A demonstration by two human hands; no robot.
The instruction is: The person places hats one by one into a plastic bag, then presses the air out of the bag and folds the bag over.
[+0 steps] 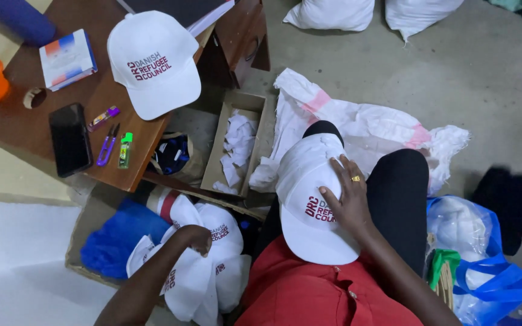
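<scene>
1. A white cap (309,199) with red lettering is seen resting on the lap, near centre frame; the right hand (347,198) is laid flat on its crown, fingers spread, a gold ring (356,178) worn.
2. At seven o'clock, the left hand (196,239) is closed around a cap in a pile of white caps (209,265) held in a cardboard box (86,229).
3. At eleven o'clock, another cap (152,63) is shown on a wooden table (31,130); a black phone (70,139) and purple snips (107,143) are set beside it.
</scene>
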